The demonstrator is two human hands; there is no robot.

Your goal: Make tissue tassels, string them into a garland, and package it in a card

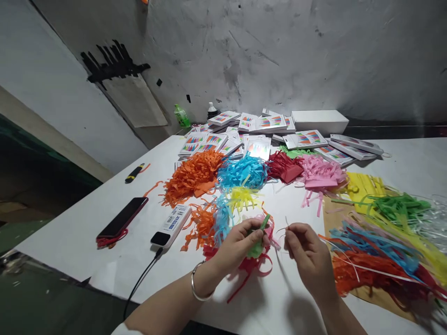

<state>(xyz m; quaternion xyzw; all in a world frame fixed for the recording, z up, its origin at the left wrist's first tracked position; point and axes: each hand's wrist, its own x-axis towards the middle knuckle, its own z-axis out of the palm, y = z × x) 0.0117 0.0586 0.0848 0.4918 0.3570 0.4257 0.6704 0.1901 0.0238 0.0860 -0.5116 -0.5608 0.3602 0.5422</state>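
The fingers of the left hand [241,239] are pinched together on a green strip [266,221], one end standing above the fingertips. At its 3 o'clock, the fingers of the right hand [309,256] are closed, apparently on a thin strand [287,222]; whether it is cord or wire I cannot tell. The hands are near each other but apart.

For clean handling, the left pinch should stay firm without crushing the green, and the right should grip the strand near its tip, clear of the red streamers [248,267] below the left hand, which could snag.

Outward from the left hand, a small yellow bunch [242,197] and a blue pile [244,171] sit at 12 o'clock, an orange pile [194,176] at 10 to 11, a dark red bundle [284,166] at 1, a pink bundle [321,172] at 2. A white device [171,226] lies at 9, a phone [122,217] beyond it. Flat printed boxes [267,123] crowd the table's [139,270] far side.
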